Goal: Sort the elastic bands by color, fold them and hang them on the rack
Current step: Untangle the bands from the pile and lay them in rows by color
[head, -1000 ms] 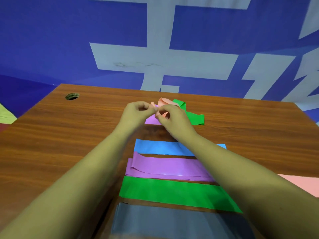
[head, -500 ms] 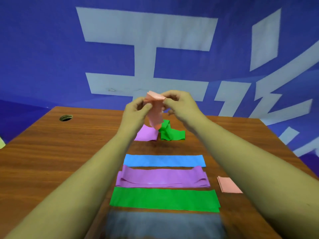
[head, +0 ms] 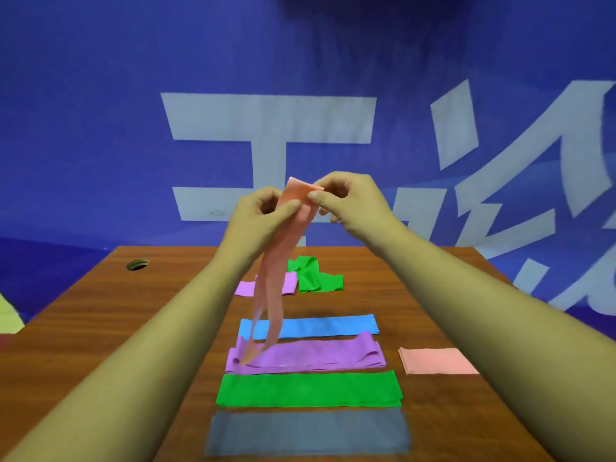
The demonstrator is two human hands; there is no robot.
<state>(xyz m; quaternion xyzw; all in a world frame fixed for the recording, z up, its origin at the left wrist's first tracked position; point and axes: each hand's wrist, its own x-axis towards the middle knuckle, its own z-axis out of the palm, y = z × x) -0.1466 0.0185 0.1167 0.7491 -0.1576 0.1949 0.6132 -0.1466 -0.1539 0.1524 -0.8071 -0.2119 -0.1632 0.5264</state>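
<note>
A pink elastic band (head: 271,288) hangs in the air above the table. My left hand (head: 256,215) and my right hand (head: 346,198) both pinch its top end, thumbs close together, and its loop dangles down to the purple band. On the wooden table (head: 100,328) lie flat a blue band (head: 320,326), a purple band (head: 310,358), a green band (head: 310,390) and a grey band (head: 308,431). A folded pink band (head: 436,361) lies at the right. Farther back sit a small purple band (head: 245,289) and a crumpled green band (head: 316,278). No rack is in view.
A round cable hole (head: 137,264) sits at the table's far left corner. A blue wall with large white characters (head: 273,121) stands right behind the table. A yellow patch (head: 8,320) shows on the floor at the left.
Both hands have risen from the pile at the back of the table with the pink band, which has unrolled and now hangs long. The view has tilted upward.
</note>
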